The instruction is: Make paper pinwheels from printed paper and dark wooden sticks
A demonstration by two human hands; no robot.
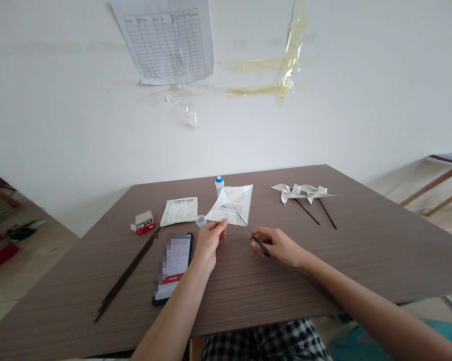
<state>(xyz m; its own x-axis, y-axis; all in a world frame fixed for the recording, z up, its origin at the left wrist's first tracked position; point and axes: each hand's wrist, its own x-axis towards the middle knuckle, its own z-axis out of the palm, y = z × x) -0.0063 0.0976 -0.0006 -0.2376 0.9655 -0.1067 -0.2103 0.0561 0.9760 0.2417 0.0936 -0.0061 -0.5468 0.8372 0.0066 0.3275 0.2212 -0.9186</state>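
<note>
My left hand (210, 240) pinches the near edge of a square of printed paper (235, 200), held up a little over the table. Creases run across this sheet. In my right hand (276, 244) is a craft knife or slim scissors with a dark handle (262, 245); its thin metal tip lies against the paper near the middle, and I cannot tell which tool it is. Behind the sheet stands a small white bottle with a blue cap (219, 183). A small clear cup (200, 221) sits just left of the paper.
On the brown table (361, 240) lie two paper pinwheels (303, 193) on dark sticks, at the right. Leftward are more printed paper squares (179, 210), a small red-and-white box (144, 222), dark sticks (126, 276) and a phone (175, 265). A wall (79, 125) rises behind.
</note>
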